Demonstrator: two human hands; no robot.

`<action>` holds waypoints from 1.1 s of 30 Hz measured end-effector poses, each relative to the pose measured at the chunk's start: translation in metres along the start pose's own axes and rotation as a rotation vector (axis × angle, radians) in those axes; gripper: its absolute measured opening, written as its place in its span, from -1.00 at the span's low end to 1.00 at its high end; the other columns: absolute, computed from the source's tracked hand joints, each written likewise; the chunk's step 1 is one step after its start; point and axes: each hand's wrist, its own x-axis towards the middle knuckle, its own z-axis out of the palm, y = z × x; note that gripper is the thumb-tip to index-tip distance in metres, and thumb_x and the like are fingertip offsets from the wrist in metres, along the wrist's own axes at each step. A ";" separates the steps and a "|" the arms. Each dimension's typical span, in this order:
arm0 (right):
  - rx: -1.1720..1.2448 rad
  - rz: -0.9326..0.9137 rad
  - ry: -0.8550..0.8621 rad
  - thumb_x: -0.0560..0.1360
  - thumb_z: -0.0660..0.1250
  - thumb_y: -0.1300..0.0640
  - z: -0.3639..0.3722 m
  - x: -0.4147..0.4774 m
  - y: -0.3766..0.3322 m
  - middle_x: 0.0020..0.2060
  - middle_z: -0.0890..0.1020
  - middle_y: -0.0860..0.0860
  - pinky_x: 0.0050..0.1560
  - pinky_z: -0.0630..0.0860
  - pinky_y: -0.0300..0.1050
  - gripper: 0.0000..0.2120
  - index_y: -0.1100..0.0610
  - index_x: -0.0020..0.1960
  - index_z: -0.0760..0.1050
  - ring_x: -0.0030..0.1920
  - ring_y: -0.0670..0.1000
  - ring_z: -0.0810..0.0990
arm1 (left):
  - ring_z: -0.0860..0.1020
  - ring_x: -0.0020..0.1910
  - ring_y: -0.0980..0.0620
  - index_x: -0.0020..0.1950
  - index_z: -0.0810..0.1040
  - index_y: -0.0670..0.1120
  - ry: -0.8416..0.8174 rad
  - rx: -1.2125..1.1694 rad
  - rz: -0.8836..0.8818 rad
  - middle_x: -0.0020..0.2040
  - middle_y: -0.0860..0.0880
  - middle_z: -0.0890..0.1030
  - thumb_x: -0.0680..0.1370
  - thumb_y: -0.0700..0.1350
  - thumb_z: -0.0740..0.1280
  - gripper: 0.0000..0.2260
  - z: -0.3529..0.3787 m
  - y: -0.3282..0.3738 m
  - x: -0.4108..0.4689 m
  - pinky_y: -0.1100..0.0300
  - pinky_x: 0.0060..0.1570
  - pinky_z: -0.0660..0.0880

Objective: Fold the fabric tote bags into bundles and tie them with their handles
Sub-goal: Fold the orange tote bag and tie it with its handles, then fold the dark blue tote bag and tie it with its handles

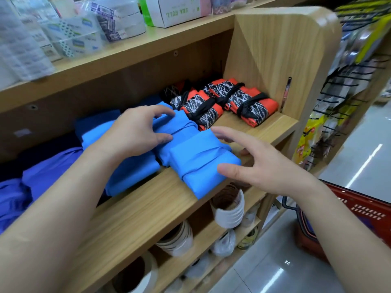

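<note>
Light blue tote bundles lie on the wooden shelf [160,193]. The nearest blue bundle [198,161], wrapped by its own handle, sits at the shelf's front edge. Behind it lies a second blue bundle [182,127], and another blue bundle [131,174] lies to the left. My left hand [135,132] rests on the blue bundles, fingers spread and slightly bent, touching the second one. My right hand [254,161] hovers open just right of the nearest bundle, thumb tip near its side. Several orange-and-black tied bundles [222,102] sit at the back right.
Purple-blue loose fabric [42,174] lies at the shelf's left. Tape rolls [228,206] fill the shelf below. Boxes and packets [173,9] stand on the shelf above. A red shopping basket [357,210] sits on the floor at right, next to a hook rack [342,85].
</note>
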 end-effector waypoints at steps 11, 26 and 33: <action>0.006 0.124 0.428 0.59 0.30 0.17 -0.031 -0.041 0.014 -0.14 0.70 -0.05 -0.02 0.60 -0.19 -0.82 -0.01 0.10 0.62 -0.11 -0.11 0.67 | 0.54 -0.21 0.12 0.02 0.69 0.02 0.285 -0.156 0.303 -0.20 0.15 0.58 0.56 -0.11 0.34 -0.86 -0.020 0.065 -0.022 0.19 -0.09 0.47; -0.576 0.608 0.256 0.44 0.30 0.35 -0.154 -0.259 0.158 -0.12 0.70 -0.05 -0.02 0.53 -0.05 -0.73 0.05 -0.05 0.67 -0.07 0.09 0.64 | 0.61 -0.06 -0.06 -0.01 0.65 0.04 -0.256 -0.063 0.598 -0.12 0.05 0.64 0.36 -0.09 0.17 -0.68 0.156 0.257 -0.060 0.03 -0.14 0.56; -0.452 0.900 0.332 0.51 0.28 0.30 -0.190 -0.389 0.247 -0.08 0.68 -0.01 0.00 0.55 0.06 -0.75 0.03 0.02 0.65 -0.04 0.12 0.62 | 0.57 0.08 0.01 0.05 0.64 0.03 -0.529 -0.103 0.485 0.04 0.07 0.65 0.51 -0.11 0.19 -0.74 0.307 0.341 -0.062 0.15 0.01 0.48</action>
